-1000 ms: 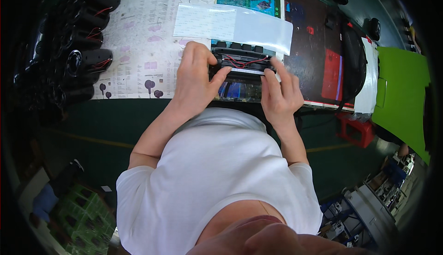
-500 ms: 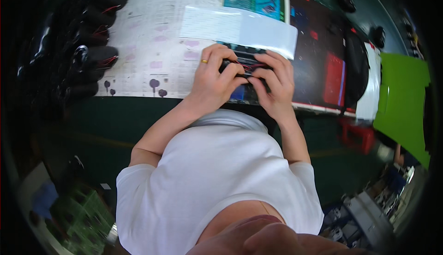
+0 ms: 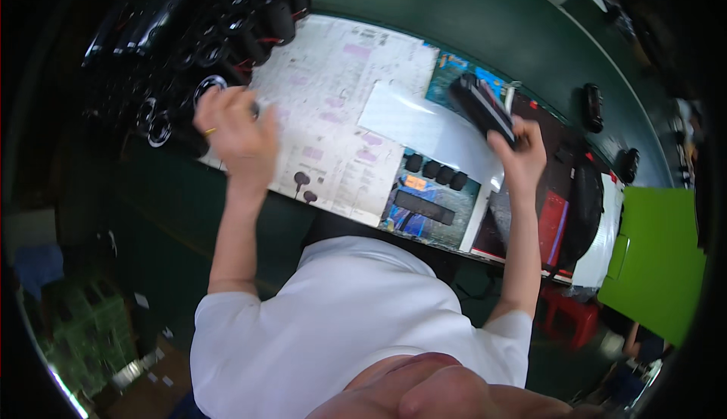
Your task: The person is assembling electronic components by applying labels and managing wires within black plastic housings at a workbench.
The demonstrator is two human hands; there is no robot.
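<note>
My right hand grips the near end of an elongated black housing between thumb and fingers, holding it tilted above the right part of the table. My left hand is over the table's left end, beside a pile of black cylindrical housings. Its fingers are smeared by motion and partly bent, so any hold is unclear. Close to it is a shiny round rim on one of these housings. Red wires poke out of several of them.
A glossy pale sheet lies across printed paper on the table. Nearer me are several small black blocks, an orange piece and a flat black bar. A green panel and red stool stand right.
Both hands were together on a black piece with red wires at the table's front. They have parted: the right moved up and right with the black housing, the left toward the pile.
</note>
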